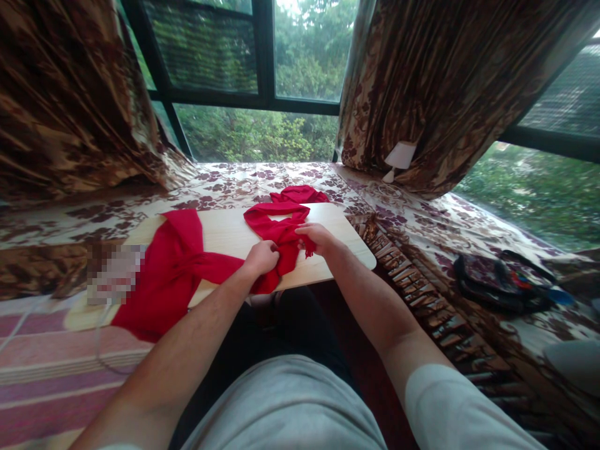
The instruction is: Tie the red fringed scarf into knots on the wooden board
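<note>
A long red scarf (pixel 173 272) lies bunched across a pale wooden board (pixel 335 228). Toward the board's right half the cloth forms a loop, with its far part heaped past the back edge. My left hand (pixel 262 257) is closed on the scarf at the near side of the loop. At the loop's right side, my right hand (pixel 315 237) pinches the cloth close to a fringed end. The wide left part of the scarf spreads over the board's left end and hangs toward the striped cover.
Behind the board stretches a floral-covered ledge (pixel 229 181) below the window. A small white lamp (pixel 400 156) stands at the back right. On the right lies a black bag (pixel 497 281). A blurred-out object (pixel 115 275) sits at the board's left end, and a striped cover (pixel 60 369) lies nearer.
</note>
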Demonstrator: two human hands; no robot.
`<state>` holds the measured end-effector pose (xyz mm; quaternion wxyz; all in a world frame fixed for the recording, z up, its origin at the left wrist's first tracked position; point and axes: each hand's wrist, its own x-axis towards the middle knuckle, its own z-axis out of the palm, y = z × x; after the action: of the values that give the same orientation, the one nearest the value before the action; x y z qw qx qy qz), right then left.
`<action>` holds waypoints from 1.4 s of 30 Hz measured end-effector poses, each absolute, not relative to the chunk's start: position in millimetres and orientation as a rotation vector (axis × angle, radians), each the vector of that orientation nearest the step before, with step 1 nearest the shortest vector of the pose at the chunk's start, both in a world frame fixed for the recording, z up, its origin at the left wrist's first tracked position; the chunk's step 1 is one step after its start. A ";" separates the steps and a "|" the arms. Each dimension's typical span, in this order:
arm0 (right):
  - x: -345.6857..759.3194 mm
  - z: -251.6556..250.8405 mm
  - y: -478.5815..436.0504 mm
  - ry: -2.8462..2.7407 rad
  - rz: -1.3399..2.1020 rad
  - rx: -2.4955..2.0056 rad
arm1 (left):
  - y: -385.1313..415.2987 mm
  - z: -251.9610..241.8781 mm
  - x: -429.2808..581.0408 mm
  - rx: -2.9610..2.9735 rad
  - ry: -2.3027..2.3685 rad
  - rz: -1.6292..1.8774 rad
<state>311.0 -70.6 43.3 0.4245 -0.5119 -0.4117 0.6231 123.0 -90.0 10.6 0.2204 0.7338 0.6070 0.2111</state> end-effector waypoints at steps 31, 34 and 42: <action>305.8 24.2 -88.4 -0.903 1.500 -1.392 | -93.5 -2.6 130.0 2.191 1.955 0.973; 305.3 23.8 -91.8 -0.915 1.517 -1.370 | -73.9 -4.1 132.2 2.332 1.778 0.870; 307.6 23.6 -92.7 -0.903 1.517 -1.356 | -36.8 -20.5 145.2 2.497 1.556 0.338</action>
<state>307.6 -92.7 23.6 0.4419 -0.5463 -0.3639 0.6114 145.2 -36.8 -20.5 0.0901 0.8397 0.5232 0.1138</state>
